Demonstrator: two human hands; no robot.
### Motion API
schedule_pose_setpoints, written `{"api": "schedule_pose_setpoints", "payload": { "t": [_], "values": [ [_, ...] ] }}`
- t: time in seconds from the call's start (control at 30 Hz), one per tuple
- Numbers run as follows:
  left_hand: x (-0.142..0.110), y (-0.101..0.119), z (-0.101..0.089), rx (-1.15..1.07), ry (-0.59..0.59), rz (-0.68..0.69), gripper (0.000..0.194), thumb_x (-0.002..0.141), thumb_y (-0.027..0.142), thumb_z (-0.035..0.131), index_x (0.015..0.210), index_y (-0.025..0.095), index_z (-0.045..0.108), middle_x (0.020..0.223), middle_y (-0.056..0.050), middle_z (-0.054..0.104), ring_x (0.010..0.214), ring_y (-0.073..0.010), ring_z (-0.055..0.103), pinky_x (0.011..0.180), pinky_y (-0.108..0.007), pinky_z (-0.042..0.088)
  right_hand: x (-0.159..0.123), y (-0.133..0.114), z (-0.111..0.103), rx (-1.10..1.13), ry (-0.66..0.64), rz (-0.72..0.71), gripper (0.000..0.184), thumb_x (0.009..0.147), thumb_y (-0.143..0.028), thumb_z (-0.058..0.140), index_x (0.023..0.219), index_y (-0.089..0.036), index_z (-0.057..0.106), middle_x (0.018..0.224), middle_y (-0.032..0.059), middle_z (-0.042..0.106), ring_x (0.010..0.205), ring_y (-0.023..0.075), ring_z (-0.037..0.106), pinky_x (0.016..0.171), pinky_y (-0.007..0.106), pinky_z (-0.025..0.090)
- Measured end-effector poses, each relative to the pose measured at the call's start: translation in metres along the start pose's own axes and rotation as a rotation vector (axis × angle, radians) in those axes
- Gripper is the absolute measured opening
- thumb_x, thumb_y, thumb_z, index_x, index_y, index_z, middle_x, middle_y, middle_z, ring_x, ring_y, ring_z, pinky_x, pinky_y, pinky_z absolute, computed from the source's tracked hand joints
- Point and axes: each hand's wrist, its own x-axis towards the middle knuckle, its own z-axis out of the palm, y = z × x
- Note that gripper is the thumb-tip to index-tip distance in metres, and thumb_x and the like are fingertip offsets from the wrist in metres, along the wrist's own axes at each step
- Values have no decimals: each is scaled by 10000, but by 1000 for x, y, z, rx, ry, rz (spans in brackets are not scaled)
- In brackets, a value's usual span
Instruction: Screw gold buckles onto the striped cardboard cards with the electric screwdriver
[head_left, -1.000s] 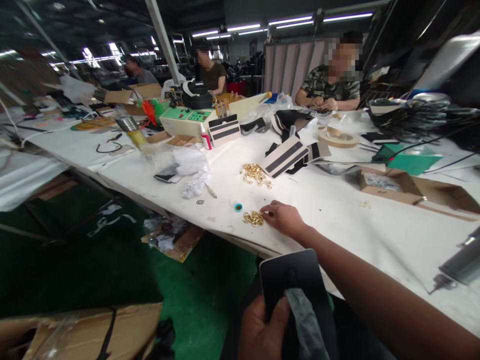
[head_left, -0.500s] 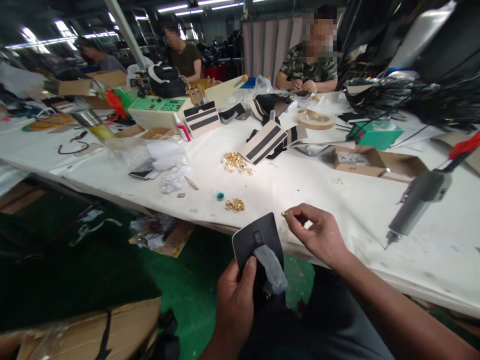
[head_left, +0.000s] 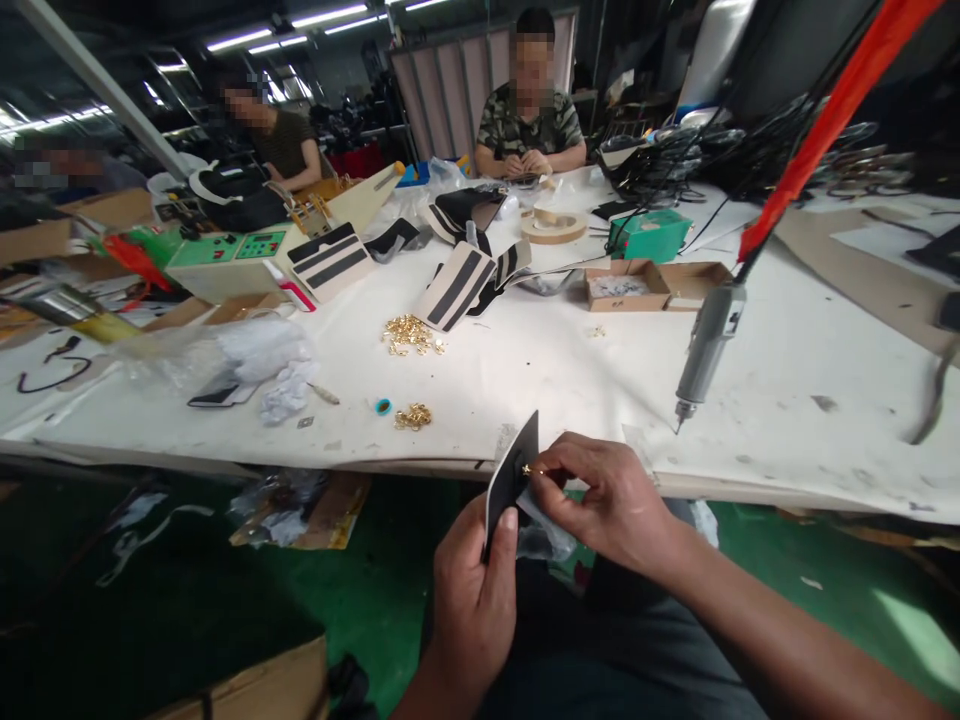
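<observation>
Black panel [head_left: 510, 482]: tilted on edge
Left hand [head_left: 474, 585]: gripping panel's lower part
Right hand [head_left: 611, 500]: pinching gold piece [head_left: 529, 470] at panel's face
Grey driver [head_left: 706, 350]: right of panel

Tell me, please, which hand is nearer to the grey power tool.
Right. The right hand is below and left of the grey power tool; the left hand is lower and farther left.

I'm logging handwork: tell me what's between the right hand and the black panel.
A small gold part, pinched by the right hand close to the black panel's face, shows there in the head view.
</observation>
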Motion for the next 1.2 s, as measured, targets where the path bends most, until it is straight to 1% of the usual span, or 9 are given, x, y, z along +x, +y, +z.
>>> {"api": "schedule_pose_setpoints", "payload": {
  "t": [0.17, 0.3, 0.47, 0.6, 0.73, 0.9, 1.07, 1.13, 1.2],
  "values": [
    [-2, 3, 2, 75, -30, 82, 314, 1092, 307, 557, 1350, 253, 727, 1298, -74, 774, 1114, -239, 747, 983, -312, 555, -4, 0, -6, -4, 9, -27, 134, 887, -90, 650, 845, -203, 707, 764, 6, 681, 682, 142, 630, 645, 265, 437],
    [-4, 4, 3, 111, -59, 148, 328, 1089, 267, 552, 1382, 266, 700, 1356, -76, 749, 1212, -243, 721, 1030, -310, 542, -6, 1, -10, 6, -18, -7, 147, 890, -74, 652, 854, -204, 708, 785, -1, 678, 689, 135, 627, 647, 264, 430],
    [-7, 2, 6, 110, -58, 170, 400, 1089, 246, 536, 1474, 277, 638, 1422, -81, 715, 1321, -263, 672, 1095, -337, 529, -7, 1, -12, 51, -94, 14, 158, 1019, -167, 594, 975, -205, 741, 860, 30, 709, 757, 156, 651, 690, 285, 465],
    [-9, 2, 7, 129, -36, 158, 413, 1091, 244, 522, 1487, 273, 634, 1427, -89, 711, 1325, -273, 671, 1114, -355, 528, -11, -2, -6, 36, -9, 58, 144, 1039, -223, 609, 1029, -224, 753, 902, 42, 761, 825, 186, 700, 757, 313, 500],
    [-10, 4, 7, 152, -27, 189, 412, 1087, 233, 516, 1473, 293, 646, 1390, -80, 731, 1285, -265, 696, 1101, -354, 539, -16, -5, 3, 8, 114, 130, 92, 1007, -265, 679, 969, -240, 758, 858, 30, 777, 795, 197, 719, 765, 334, 504],
    [-10, 3, 8, 189, -23, 221, 425, 1081, 202, 511, 1471, 318, 632, 1389, -64, 728, 1254, -249, 709, 1095, -356, 548, -20, -9, 13, 14, 180, 134, 129, 1012, -227, 657, 909, -230, 735, 837, 17, 762, 780, 181, 703, 774, 346, 492],
    [-13, -4, 8, 220, 30, 278, 505, 1076, 166, 505, 1551, 332, 539, 1492, -76, 658, 1349, -250, 655, 1150, -386, 528, -23, -13, 20, 72, 213, 68, 118, 965, -164, 673, 1017, -233, 754, 948, 33, 797, 881, 202, 733, 860, 376, 511],
    [-13, -6, 7, 249, 49, 303, 546, 1075, 157, 501, 1591, 334, 488, 1531, -88, 628, 1394, -255, 626, 1173, -401, 515, -25, -16, 20, 109, 199, 56, 205, 922, -165, 708, 1106, -238, 761, 1028, 49, 802, 948, 224, 740, 911, 396, 521],
    [-14, -8, 7, 295, 58, 337, 583, 1069, 169, 512, 1626, 321, 436, 1578, -114, 585, 1436, -278, 594, 1178, -425, 514, -26, -20, 19, 151, 170, 55, 314, 891, -236, 774, 1204, -242, 748, 1106, 75, 794, 1022, 258, 731, 951, 421, 530]
  ]
}}
